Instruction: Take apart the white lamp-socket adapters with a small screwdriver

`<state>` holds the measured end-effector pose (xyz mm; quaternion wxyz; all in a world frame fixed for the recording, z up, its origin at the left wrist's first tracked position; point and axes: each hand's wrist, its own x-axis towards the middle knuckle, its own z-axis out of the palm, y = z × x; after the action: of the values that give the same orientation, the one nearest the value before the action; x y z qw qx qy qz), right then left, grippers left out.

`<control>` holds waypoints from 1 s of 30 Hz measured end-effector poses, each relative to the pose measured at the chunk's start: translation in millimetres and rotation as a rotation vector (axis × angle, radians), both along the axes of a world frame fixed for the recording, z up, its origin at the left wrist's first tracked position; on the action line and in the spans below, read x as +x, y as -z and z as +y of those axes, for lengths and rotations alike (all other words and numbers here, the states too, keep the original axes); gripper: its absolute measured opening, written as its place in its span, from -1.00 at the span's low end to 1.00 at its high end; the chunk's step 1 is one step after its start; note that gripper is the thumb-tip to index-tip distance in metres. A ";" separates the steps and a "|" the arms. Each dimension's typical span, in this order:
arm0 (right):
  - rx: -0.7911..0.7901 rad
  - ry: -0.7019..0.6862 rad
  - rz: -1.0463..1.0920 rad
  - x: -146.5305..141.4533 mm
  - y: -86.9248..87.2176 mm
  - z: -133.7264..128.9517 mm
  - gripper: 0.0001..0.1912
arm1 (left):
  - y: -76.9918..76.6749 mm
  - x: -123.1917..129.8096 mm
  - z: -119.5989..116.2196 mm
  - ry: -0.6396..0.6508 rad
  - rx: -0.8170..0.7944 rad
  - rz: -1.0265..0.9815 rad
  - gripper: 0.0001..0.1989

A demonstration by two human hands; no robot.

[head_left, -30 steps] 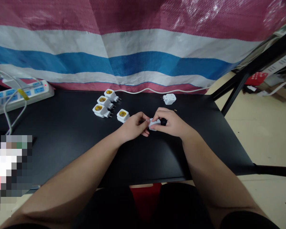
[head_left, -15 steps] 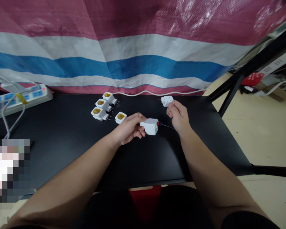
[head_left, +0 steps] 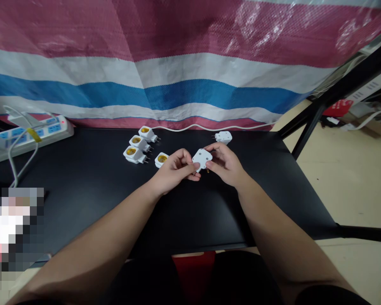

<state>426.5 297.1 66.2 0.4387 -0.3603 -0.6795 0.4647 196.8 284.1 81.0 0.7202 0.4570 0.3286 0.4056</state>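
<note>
The woven plastic sheet striped in maroon, white and blue hangs like a wall in front of me, and the pale smooth floor spreads off to the right, past the black metal brace. Below me lies the black flat counter, faintly glossy where light falls, so I'd expect small parts to slide on it easily. The long white power strip with blue outlets sits at its far left. My left hand and right hand meet over the middle. Three white squarish lamp sockets with gold-coloured round cups form a row beyond the left one, a fourth matching socket lies just beside it, and the white pronged adapter rests beyond the right. Between my hands is the white plastic blocky housing with small round holes. My left fingers pinch its near left corner, thumb on top; my right thumb presses its right edge, the other fingers bent behind. I judge it light, stiff and slightly slippery, best held by its edges. Smallest is a gold-coloured bit below its right edge; whether it's attached, I can't tell.
</note>
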 end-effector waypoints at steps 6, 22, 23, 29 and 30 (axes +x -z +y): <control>-0.051 0.000 0.044 -0.9 -3.5 -1.8 -0.60 | 2.6 -1.3 -0.5 0.018 0.150 0.027 -0.33; 0.181 0.034 -0.783 39.1 -31.0 6.7 -0.81 | 2.2 -2.7 -0.1 -0.119 0.312 0.115 -0.63; 0.148 0.010 -0.807 36.3 -29.6 6.3 -0.80 | 2.9 -2.7 -0.3 -0.121 0.291 0.088 -0.65; 0.086 0.053 -0.705 29.5 -26.1 4.5 -0.83 | -1.1 -0.1 -3.3 -0.025 -0.013 -0.136 -0.59; 0.055 0.088 -0.587 30.7 -26.7 4.6 -0.81 | -2.9 0.0 -3.3 0.004 -0.069 -0.184 -0.55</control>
<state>457.2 301.7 92.9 0.2529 -0.4963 -0.7733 0.3029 196.8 280.8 83.9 0.7636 0.3932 0.2738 0.4329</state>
